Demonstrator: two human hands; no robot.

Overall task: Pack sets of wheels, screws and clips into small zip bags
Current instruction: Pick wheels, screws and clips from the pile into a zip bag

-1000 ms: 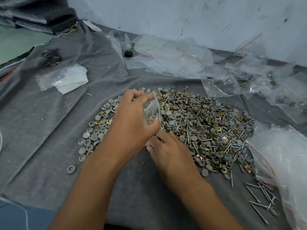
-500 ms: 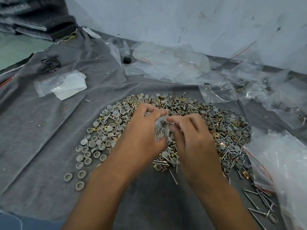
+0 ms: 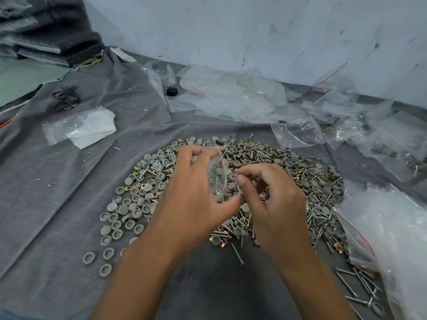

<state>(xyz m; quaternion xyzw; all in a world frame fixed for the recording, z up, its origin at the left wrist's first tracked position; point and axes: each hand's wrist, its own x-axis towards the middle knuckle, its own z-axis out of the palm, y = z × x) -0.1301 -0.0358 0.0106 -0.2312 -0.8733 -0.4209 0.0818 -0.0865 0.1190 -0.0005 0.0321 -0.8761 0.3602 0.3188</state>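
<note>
Left hand (image 3: 196, 202) gripping one small zip bag (image 3: 217, 179), right hand (image 3: 275, 204) apparently pinching one screw (image 3: 238, 189), parts pile (image 3: 307, 181) uncountable

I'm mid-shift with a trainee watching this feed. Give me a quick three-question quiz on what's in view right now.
1. True or false: the left hand holds a small clear zip bag above the pile of parts.
2. Multiple choice: where is the small black object? A) in the pile of parts; B) far on the grey cloth, beside the empty plastic bags by the wall; C) in the right hand.
3. Fill in: the folded white sheet lies to the ___ of the pile.

Key: 1 true; 2 B; 3 left.
</note>
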